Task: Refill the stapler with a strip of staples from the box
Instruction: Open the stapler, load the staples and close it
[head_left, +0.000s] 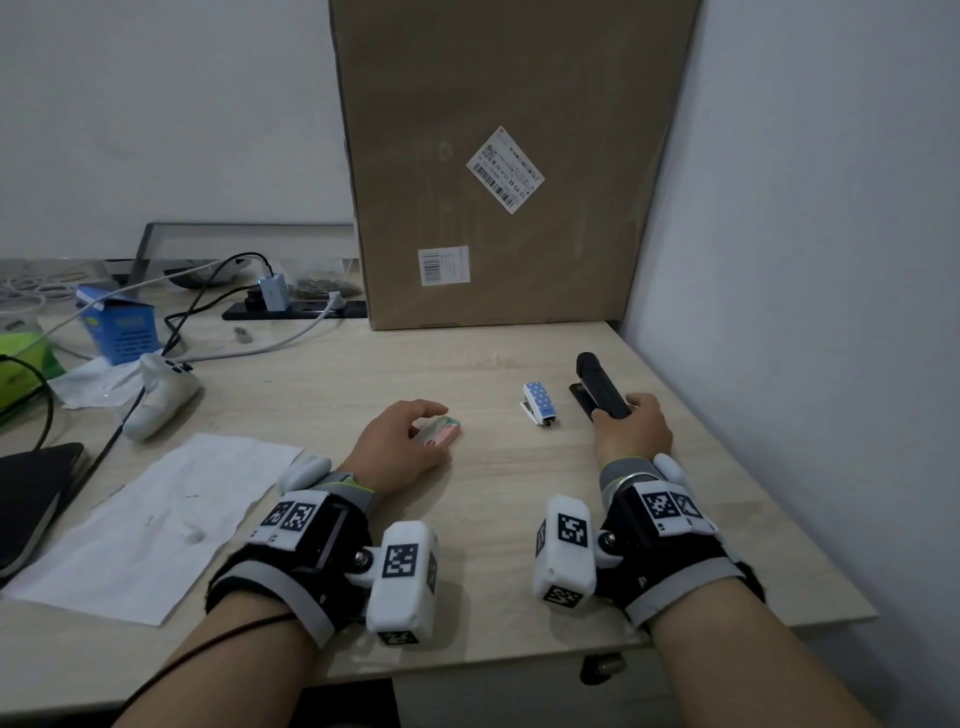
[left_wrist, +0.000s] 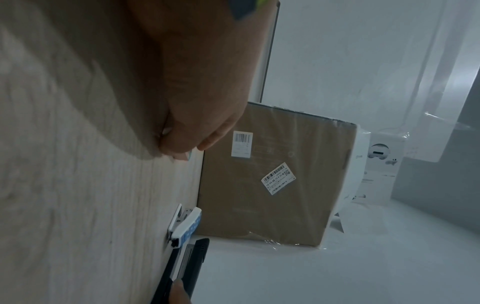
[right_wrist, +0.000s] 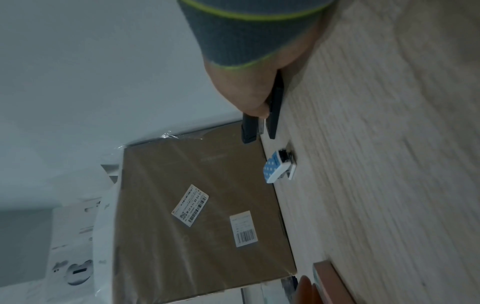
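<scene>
A small pink and teal staple box (head_left: 442, 432) lies on the wooden desk (head_left: 493, 509) near the middle. My left hand (head_left: 428, 423) rests over it with fingers curled round it; in the left wrist view only a teal corner of the staple box (left_wrist: 190, 156) shows under the left hand (left_wrist: 182, 152). My right hand (head_left: 615, 411) grips the rear of a black stapler (head_left: 595, 382) at the right, its front end raised off the desk. In the right wrist view the black stapler (right_wrist: 250, 131) shows its top arm slightly apart from the base, below the right hand (right_wrist: 259, 112).
A small blue dotted stapler (head_left: 540, 405) lies between my hands. A tall cardboard box (head_left: 498, 156) stands at the back, and a wall (head_left: 805, 260) closes the right side. On the left are a paper sheet (head_left: 156, 519), a white controller (head_left: 161, 397), a blue box (head_left: 122, 327) and cables.
</scene>
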